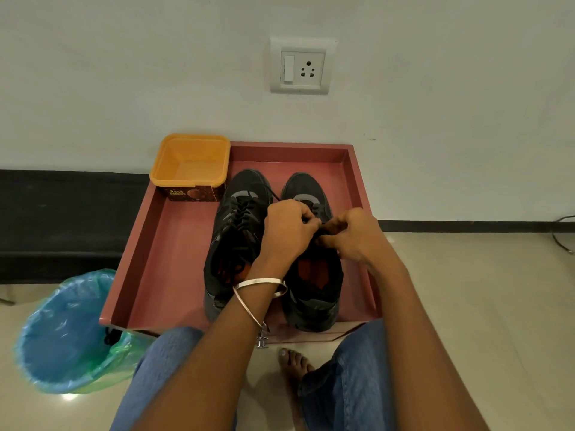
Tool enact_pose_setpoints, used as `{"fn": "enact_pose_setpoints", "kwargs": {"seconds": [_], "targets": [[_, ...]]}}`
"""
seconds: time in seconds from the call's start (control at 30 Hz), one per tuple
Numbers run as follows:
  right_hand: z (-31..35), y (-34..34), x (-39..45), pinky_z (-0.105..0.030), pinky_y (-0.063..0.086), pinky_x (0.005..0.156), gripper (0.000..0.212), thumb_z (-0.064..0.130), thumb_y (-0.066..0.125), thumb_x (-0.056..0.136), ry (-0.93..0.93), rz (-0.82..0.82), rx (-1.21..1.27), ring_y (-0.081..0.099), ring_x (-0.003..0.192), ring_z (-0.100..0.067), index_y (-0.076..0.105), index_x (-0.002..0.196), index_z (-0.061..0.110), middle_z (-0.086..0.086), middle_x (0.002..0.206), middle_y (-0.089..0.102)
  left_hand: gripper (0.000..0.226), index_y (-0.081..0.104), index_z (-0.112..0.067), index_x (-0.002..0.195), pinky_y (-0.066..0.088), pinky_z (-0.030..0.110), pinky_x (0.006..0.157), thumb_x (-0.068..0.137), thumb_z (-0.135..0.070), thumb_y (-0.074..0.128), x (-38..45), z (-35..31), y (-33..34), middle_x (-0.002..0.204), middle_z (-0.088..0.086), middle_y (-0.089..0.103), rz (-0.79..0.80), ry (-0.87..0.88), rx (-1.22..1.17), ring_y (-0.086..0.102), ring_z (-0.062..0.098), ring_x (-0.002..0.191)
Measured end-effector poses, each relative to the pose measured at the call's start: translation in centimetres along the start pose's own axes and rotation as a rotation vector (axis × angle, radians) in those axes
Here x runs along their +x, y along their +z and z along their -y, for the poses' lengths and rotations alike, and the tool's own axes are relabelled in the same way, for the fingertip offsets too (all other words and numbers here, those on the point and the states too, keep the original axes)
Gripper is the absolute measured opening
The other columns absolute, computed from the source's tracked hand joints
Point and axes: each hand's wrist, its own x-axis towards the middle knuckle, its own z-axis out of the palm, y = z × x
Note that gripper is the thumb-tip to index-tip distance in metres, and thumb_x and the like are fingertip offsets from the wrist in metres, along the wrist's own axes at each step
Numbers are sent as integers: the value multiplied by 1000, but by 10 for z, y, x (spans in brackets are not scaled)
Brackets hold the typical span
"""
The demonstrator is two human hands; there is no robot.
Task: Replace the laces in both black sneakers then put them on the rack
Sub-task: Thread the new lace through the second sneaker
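Shallow reddish-pink wooden tray (174,244) lies on the floor against the far wall, holding both shoes side by side, toes to the wall. Left black mesh sneaker (236,241) appears fully laced. Right black mesh sneaker (314,293) is the one in hand, its orange insole exposed. Blue plastic-lined bin (68,334) stands near left of the tray; the square orange plastic tub (191,166) sits in the tray's far left corner and looks empty.

Both hands meet over the right sneaker's upper eyelets. Left hand (287,227) has fingers curled, pinching the thin black lace (322,233); right hand (351,236) likewise pinches it from the right side. The eyelet being worked is hidden beneath the fingers.

Recommendation: draw each crossing snug against the tongue, keep the two ends even, avoid twisting the lace flat, and steady the shoe so it does not slide against its neighbour
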Motion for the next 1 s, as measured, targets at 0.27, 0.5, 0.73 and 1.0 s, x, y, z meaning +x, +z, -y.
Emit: {"fn": "enact_pose_setpoints", "kwargs": {"seconds": [0.27,0.5,0.73,1.0], "targets": [[-1,-4,-3,-49,58,70,6,13,72,81,26,-75,62,69,72,-27,72,80,7,-12,75,70,7,68,-22,71,43,26,59,78,-24,69,-8,0,5,81,-2,64,-47,-119,9,62,17,73],[-2,-6,-6,-48,57,74,7,11,69,83,-30,-17,40,68,76,-26,74,86,7,-11,80,70,10,66,-15,76,35,30,64,84,-22,66,-12,-4,22,89,-2,49,-152,-138,11,55,20,82],[-4,-13,-8,-40,59,76,19,18,71,85,-29,87,119,68,85,-24,72,100,6,-13,91,71,12,70,-23,76,40,28,64,86,-26,64,-10,-5,25,92,-2,64,-146,-275,-95,60,19,84],[-9,-18,-11,-27,53,71,19,15,66,89,23,186,286,65,90,-16,72,107,11,-11,98,72,24,63,-26,63,54,31,68,86,-28,69,-1,-3,24,82,-1,67,-17,-503,-377,62,19,76]]}}
